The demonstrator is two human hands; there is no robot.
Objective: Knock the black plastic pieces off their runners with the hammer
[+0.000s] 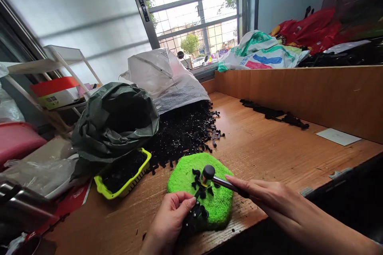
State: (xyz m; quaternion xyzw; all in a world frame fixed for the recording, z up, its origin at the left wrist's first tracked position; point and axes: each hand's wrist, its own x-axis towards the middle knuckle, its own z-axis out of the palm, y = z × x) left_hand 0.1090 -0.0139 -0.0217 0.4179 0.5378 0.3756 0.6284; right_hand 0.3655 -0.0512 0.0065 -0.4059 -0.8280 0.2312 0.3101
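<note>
My right hand grips the dark handle of a small mallet, whose black-capped head is over the green fuzzy mat. With thumb and fingers pinched, my left hand holds a black plastic part at the mat's near edge. Several more black pieces lie on the mat around the mallet head. Whether the head touches them cannot be made out. The lower end of the held part is partly hidden by my left hand.
A pile of black plastic parts spills from a white sack. Left of it stand a dark green bag and a yellow-green basket. A wooden board edges the table on the right, near a white card.
</note>
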